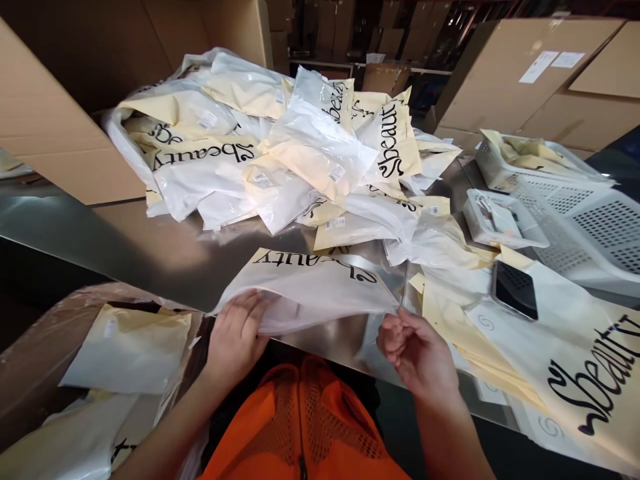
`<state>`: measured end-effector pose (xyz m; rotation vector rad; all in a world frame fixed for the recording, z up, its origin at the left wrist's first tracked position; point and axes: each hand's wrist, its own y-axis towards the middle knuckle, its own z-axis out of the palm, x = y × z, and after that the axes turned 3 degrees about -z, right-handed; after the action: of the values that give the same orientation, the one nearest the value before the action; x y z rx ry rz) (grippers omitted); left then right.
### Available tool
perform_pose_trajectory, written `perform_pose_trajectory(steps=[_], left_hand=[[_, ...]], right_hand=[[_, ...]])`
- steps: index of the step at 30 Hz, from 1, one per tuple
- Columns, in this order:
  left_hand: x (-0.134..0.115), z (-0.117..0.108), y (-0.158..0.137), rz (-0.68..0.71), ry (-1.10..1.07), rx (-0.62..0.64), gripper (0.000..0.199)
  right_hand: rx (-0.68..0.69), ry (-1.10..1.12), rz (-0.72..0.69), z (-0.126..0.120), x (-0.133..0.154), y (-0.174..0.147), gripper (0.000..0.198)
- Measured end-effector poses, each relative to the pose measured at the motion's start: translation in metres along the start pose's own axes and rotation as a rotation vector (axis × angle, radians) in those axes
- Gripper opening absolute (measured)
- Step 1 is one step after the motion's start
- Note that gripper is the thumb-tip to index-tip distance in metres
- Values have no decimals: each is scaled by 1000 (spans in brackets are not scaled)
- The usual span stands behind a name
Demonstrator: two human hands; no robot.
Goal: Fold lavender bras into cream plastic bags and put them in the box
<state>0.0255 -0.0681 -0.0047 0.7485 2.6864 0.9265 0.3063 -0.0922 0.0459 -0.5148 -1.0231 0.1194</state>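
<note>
**Pale plastic pouch with black "beauty" lettering held gaping below a large heap of white and cream plastic-wrapped pouches**

The pouch is raised over the shiny metal table, on the near side of the heap, its mouth facing the person. The bare right hand pinches one corner between thumb and fingertip, other fingers curled. The bare left hand has its fingers close together over the opposite edge; its thumb is mostly hidden, so I cannot tell whether it pinches.

Left of the heap stands a big brown cardboard box, open towards it. Nearer the person, below and left of the heap, a brown, plastic-lined container holds several white and cream pouches.

Right of the heap, a white perforated plastic basket contains cream-coloured packs. Closer to the heap, a small white plastic tray carries small pale items, too indistinct to name. Below and right of the heap, a black-screened phone lies on a stack of lettered cream-and-white pouches.
</note>
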Motion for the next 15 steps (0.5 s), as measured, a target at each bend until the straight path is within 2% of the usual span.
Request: perform_pose_trajectory(steps=[2,4,10,15], left_hand=[[14,-11,18,48,37,39,19],[17,-21,30,112,62,63,14],[-12,-28,37,286,147,172,23],[-21,-26,42,284,212,147,21]], right_hand=[[1,17,-48,0,14,0,36],[-25,41,-96,-6,20,1,34],[-148,149,-207,-37,15,2,19],[-197,190,-255,-56,20,-6,15]])
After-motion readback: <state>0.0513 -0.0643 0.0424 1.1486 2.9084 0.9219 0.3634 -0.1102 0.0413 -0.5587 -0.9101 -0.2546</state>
